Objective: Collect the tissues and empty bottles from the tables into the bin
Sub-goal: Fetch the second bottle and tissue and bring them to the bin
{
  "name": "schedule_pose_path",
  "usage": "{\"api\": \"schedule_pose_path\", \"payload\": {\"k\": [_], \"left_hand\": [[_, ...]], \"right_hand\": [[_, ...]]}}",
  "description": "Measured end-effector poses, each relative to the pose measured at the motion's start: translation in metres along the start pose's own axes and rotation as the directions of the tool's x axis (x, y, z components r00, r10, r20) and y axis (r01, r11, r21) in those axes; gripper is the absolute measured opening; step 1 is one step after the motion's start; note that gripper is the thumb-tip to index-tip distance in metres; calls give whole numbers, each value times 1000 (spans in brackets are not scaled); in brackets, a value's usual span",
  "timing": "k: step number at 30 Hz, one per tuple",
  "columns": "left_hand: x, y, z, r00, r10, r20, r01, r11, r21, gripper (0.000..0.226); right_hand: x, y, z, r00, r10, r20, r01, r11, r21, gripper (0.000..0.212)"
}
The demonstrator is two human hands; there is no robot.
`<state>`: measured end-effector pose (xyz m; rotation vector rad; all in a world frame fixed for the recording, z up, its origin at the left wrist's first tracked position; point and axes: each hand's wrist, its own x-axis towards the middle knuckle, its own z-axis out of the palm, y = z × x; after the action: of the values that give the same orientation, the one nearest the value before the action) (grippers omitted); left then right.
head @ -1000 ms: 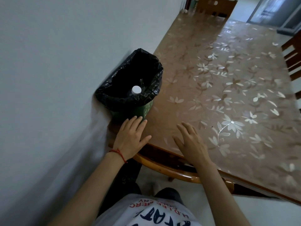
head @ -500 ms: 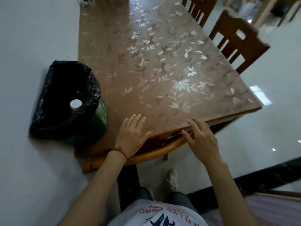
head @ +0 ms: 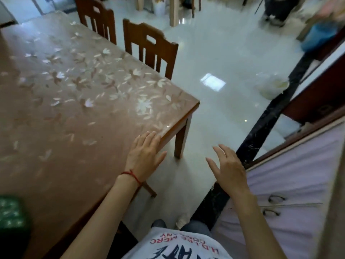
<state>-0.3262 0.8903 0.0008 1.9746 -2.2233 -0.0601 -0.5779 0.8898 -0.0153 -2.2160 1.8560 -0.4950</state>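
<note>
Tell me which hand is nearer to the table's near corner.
Left. The left hand lies over the table edge just short of that corner; the right hand hangs over the floor, clear of the table.

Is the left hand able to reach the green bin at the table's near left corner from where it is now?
Probably yes. The left hand, empty and open, lies at the edge of the brown flower-patterned table, and only bare tabletop lies between it and the green bin.

Left hand (head: 144, 157) flat, palm down, fingers together, red cord round the wrist. Right hand (head: 228, 168) raised alongside, fingers spread, seemingly touching nothing. Both forearms extended.
</note>
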Motion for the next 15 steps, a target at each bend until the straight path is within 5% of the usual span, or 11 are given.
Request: {"api": "schedule_pose_path", "payload": {"k": [15], "left_hand": [[163,142,45,884,436,169,-426,900,-92,76]], "right_hand": [[19,130,-44,904,417,-98,-416,909,29,46]]}}
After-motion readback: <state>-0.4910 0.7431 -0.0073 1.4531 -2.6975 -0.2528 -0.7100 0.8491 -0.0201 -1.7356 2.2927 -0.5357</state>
